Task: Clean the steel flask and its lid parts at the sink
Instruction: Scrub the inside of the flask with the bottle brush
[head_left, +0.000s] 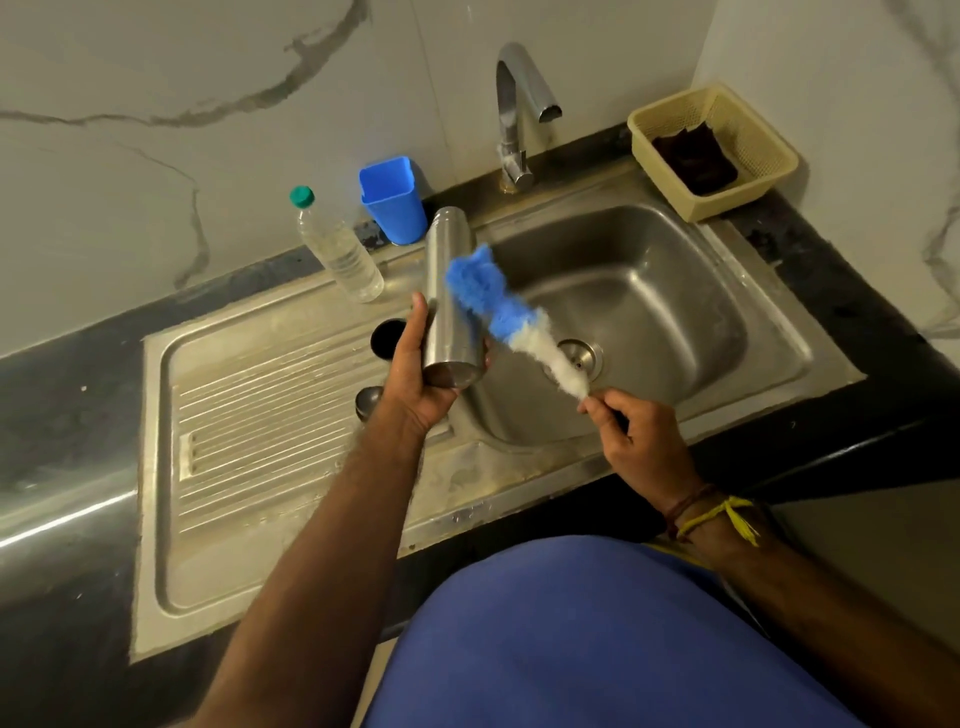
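While the steel flask (450, 296) is gripped near its base by the left hand (415, 374) at frame centre, over the sink (649, 306) edge, the bottle brush (506, 317) is pinched at its handle by the right hand (639, 441). Bristles are laid against the flask wall, presumably for scrubbing. Two lid parts (387, 338) rest on the drainboard (249, 415).

Steel flask (448, 291) in left hand (415, 379)

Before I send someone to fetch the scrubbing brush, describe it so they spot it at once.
Start at the steel sink. Above its basin, the right hand pinches a bottle brush by its thin handle. Only it has fluffy bristles, blue at the tip, white near the handle.
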